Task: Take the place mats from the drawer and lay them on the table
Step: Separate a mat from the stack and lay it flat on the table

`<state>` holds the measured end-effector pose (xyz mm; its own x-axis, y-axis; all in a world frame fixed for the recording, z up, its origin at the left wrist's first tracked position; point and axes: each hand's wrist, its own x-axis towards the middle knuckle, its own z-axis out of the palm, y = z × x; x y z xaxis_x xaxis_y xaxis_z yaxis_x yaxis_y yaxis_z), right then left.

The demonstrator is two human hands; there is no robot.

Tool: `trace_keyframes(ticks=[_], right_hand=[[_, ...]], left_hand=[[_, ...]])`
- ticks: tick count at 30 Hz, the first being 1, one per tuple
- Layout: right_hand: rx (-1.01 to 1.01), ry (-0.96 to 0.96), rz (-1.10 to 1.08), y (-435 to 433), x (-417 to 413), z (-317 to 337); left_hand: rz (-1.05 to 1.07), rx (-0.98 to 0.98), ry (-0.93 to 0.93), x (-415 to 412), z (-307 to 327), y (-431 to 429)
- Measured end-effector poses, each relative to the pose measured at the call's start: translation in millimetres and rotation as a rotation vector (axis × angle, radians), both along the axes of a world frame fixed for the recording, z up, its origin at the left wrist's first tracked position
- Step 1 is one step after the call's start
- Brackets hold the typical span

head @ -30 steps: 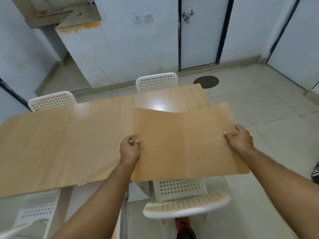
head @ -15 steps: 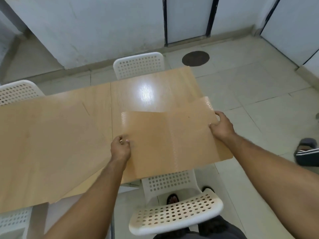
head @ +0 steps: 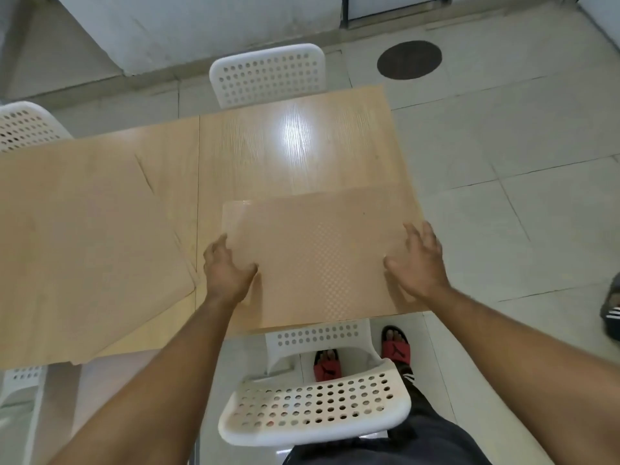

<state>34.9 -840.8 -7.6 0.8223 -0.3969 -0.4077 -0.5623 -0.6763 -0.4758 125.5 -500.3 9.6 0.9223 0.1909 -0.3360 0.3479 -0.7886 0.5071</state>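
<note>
A tan place mat (head: 322,250) with a fine dotted texture lies flat on the near right corner of the wooden table (head: 295,152). My left hand (head: 228,273) rests on the mat's left edge, thumb on top and fingers loosely spread. My right hand (head: 416,260) lies flat on the right edge with its fingers apart. Another, larger tan mat (head: 84,246) covers the table's left part and hangs slightly over the front edge. No drawer is in view.
White perforated chairs stand around the table: one at the far side (head: 268,75), one at the far left (head: 23,125), one right below me (head: 315,407). My feet in red sandals (head: 327,365) are under it. Another sandalled foot (head: 612,310) is at the right edge.
The mat I held in the air with both hands has come down flat onto the table's near right corner. Both hands have loosened from a grip to resting on it.
</note>
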Motion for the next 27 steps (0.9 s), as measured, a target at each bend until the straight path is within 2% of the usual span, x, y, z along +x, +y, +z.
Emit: trace_keyframes(ticks=[3, 6, 11, 27], right_hand=[[-0.029, 0.064, 0.138, 6.4, -2.7, -9.9], [-0.104, 0.133, 0.239, 8.6, -3.6, -16.7], [-0.198, 0.143, 0.291, 3.2, 2.4, -16.2], [-0.246, 0.153, 0.263, -7.0, -4.1, -17.1]], left_hand=[[-0.149, 0.185, 0.164, -4.1, -9.8, 2.3], [-0.221, 0.247, 0.225, -15.6, -16.6, 5.3], [-0.242, 0.228, 0.245, -24.4, -22.3, 4.0], [-0.295, 0.223, 0.243, -20.8, -21.4, -14.1]])
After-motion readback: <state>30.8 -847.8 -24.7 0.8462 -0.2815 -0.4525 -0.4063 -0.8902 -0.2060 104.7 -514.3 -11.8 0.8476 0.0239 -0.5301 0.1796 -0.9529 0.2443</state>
